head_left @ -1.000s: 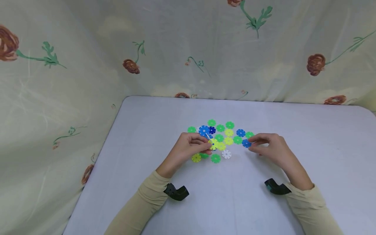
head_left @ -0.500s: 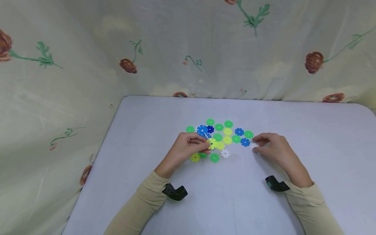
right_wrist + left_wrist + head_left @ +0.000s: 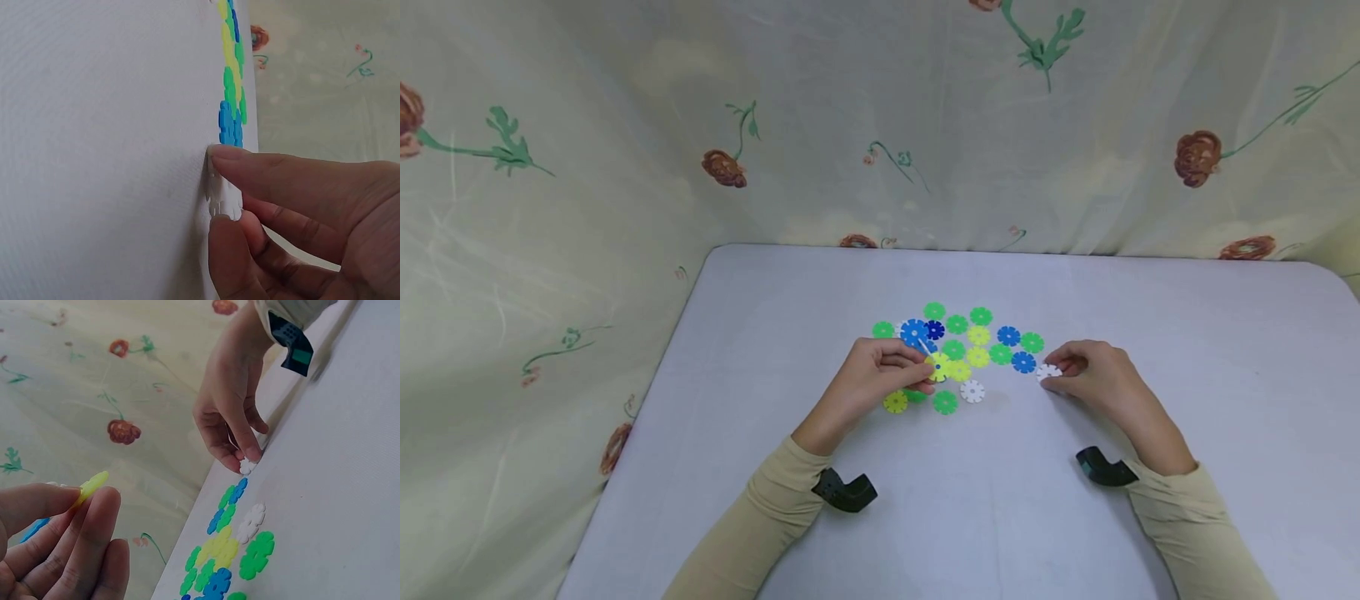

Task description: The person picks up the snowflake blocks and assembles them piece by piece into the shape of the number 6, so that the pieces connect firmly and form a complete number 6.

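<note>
My left hand (image 3: 887, 367) pinches a yellow notched disc (image 3: 940, 367) between thumb and fingers; a white disc seen edge-on and a blue disc (image 3: 914, 332) appear joined to it. In the left wrist view the yellow disc (image 3: 94, 486) stands edge-on at the fingertips. At the right end of the spread discs, my right hand (image 3: 1101, 383) pinches a white disc (image 3: 1048, 372) by its edges, beside a blue disc (image 3: 1023, 362). The right wrist view shows that white disc (image 3: 225, 194) between thumb and fingers, close to the table surface.
Several green, yellow and blue discs, such as a green one (image 3: 945, 402), lie flat between the hands. A loose-looking white disc (image 3: 972, 391) lies at their near side. The white table (image 3: 925, 517) meets a flowered curtain (image 3: 820, 125) behind and at left.
My right hand has moved slightly right, from the blue disc to the white one, and now pinches it. My left hand keeps its hold, nearly still. The view has shifted slightly.
</note>
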`<action>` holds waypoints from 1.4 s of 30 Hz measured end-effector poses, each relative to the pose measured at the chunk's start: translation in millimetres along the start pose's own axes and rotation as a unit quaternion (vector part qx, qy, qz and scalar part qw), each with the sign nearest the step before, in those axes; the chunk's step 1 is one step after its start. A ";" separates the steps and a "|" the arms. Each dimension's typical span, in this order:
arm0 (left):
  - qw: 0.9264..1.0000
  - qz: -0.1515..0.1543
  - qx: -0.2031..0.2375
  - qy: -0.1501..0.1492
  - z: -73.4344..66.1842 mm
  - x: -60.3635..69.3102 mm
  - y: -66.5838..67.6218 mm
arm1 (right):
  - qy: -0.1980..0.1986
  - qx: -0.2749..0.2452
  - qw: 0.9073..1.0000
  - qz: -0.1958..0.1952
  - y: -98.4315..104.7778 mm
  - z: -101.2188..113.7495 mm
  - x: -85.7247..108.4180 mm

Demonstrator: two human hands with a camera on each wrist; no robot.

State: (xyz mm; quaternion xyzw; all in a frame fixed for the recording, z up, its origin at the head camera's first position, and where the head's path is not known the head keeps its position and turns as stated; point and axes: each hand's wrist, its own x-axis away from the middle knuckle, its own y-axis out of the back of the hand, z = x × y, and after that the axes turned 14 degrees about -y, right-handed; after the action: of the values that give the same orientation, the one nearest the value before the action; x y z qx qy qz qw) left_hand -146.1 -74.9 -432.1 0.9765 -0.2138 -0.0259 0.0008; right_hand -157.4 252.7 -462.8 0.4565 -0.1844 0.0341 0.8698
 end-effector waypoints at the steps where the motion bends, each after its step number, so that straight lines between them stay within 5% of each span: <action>1: 1.000 0.001 -0.001 -0.001 0.0 0.2 0.1 | 0.000 0.000 1.000 0.000 -0.1 0.0 -0.1; 28: 1.000 0.005 0.005 -0.008 0.2 0.0 1.0 | 0.041 -0.030 0.999 -0.021 -2.8 15.1 11.0; 42: 1.000 0.003 0.002 -0.003 1.1 0.3 0.1 | 0.085 -0.111 0.990 0.010 -8.7 27.6 23.9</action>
State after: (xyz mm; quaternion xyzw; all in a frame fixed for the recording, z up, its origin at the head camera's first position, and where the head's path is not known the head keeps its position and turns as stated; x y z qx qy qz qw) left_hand -145.9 -75.0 -433.2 0.9759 -0.2165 -0.0282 -0.0019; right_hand -141.2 222.8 -446.9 0.3504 -0.1172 0.0608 0.9272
